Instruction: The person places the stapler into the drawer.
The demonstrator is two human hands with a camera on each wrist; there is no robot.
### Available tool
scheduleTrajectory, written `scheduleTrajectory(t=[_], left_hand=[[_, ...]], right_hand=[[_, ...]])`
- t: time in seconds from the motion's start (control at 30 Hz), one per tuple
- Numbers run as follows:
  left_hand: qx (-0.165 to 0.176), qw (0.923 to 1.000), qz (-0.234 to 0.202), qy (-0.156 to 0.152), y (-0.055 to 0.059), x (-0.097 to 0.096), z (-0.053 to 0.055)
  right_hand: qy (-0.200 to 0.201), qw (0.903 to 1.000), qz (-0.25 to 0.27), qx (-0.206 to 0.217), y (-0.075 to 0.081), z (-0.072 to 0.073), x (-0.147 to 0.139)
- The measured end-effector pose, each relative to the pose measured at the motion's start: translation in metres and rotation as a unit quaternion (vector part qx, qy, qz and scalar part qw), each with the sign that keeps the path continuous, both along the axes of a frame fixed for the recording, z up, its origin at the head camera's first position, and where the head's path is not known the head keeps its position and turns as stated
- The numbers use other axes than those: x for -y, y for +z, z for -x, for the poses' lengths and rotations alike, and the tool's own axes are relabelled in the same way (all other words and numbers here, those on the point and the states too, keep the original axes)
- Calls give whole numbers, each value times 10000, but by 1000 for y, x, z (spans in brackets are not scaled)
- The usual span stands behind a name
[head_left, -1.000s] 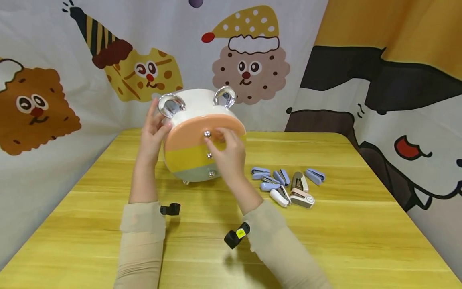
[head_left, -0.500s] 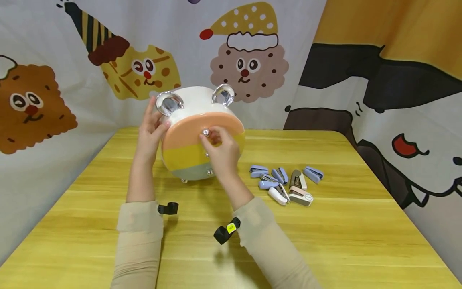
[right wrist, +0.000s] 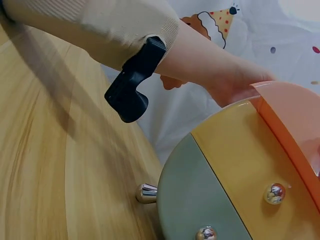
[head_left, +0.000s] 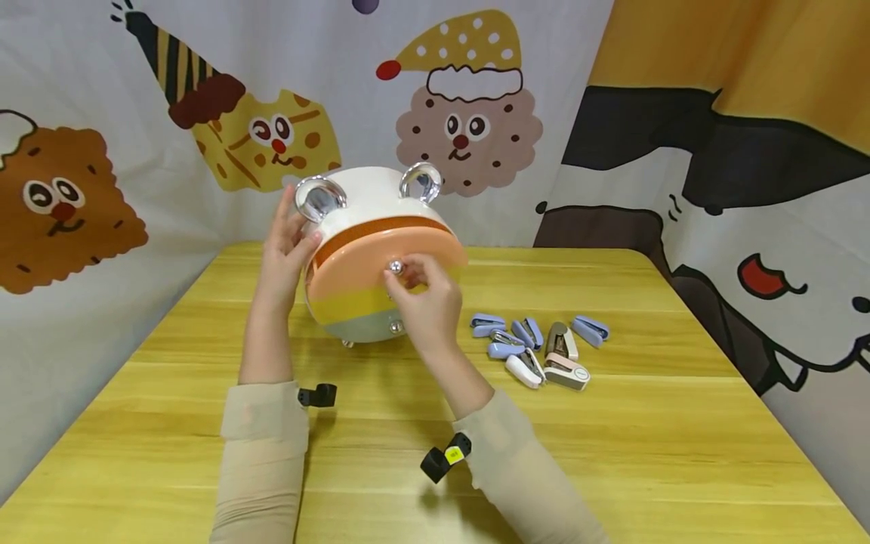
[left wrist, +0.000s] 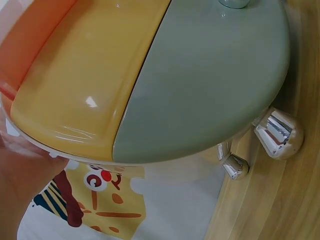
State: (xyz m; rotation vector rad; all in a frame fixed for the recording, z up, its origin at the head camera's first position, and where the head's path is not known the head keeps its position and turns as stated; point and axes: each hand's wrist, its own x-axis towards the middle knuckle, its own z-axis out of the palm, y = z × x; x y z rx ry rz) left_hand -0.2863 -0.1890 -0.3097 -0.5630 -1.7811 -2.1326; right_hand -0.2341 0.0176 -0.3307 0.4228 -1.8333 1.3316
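A round white drawer box with chrome ears stands on the table, its front banded orange, yellow and grey-green. The orange top drawer juts out, with a gap behind its upper edge. My right hand pinches the silver knob of that drawer between thumb and fingers. Against the box's left side rests my left hand, fingers extended beside the ear and thumb near the front edge. In the left wrist view the yellow drawer and green drawer sit flush. The drawer's inside is hidden.
To the right of the box lies a group of small staplers: several blue ones, a white one, and grey ones with white or pink. A patterned cloth hangs behind the wooden table.
The orange top drawer has come forward out of the box, drawn by my right hand, which first closed its fingers on the knob. My left hand stays at the box's side.
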Motion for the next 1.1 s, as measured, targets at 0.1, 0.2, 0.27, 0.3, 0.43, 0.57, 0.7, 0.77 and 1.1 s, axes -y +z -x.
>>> scheduleTrajectory(t=[0.1,0.2,0.27,0.3,0.43,0.57,0.7,0.77,1.1], left_hand=[[8,10000,24,23,0,1,0],[46,10000,38,13,-1,0,0],[69,10000,36,-1,-2,-1,0],[78,10000,34,-6,-2,-1,0],[59,10000,36,-9,-2,-1,1],[0,10000,-1,-31,-2,-1,1],[67,10000,60,22,-2,-1,0],[114,9999,104,51,-2,-1,0],[31,10000,67,15,-2,-1,0]], right_hand=[[29,10000,13,-4,-1,-4,-3],[33,10000,11,-15,-2,-9,-7],[62,10000,-2,-43,-3,-12,-10],[82,9999,-15,-70,-3,-14,-11],[145,9997,-95,-163,-3,-21,-15],[180,9993,-207,-241,-3,-27,-19],[259,9988,-298,-280,-3,-31,-22],[269,9987,-334,-281,-3,-33,-23],[281,9979,-506,-281,-3,-38,-26]])
